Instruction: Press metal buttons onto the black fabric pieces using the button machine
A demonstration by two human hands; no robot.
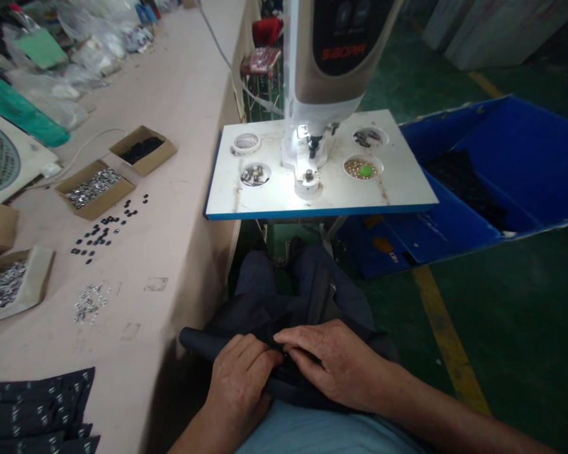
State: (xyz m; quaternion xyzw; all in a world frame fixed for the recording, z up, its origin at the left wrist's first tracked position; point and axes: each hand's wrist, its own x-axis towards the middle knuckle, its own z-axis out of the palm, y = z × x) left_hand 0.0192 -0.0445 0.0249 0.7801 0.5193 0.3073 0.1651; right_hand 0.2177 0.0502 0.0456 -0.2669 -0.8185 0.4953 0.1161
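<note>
A dark garment (284, 309) lies bunched across my lap, its folds reaching from the table side over both thighs. My left hand (243, 372) is closed on the cloth, fingers bent over its edge. Close beside it my right hand (331, 359) pinches the same garment, thumb and fingertips nearly meeting the left fingers. A tiny bright spot shows between the fingertips, too small to name. Ahead of my knees stands a snap-fastening machine (307, 183) with its lamp lit, on a white tabletop (274, 202) with blue edging.
On the long table at left are boxes of metal fasteners (94, 189), scattered black rings (99, 236), small silver parts (91, 302) and dark printed fabric pieces (33, 410). A blue bin (525, 151) with dark cloth stands right of the machine. Cups of small parts (360, 169) sit in the tabletop.
</note>
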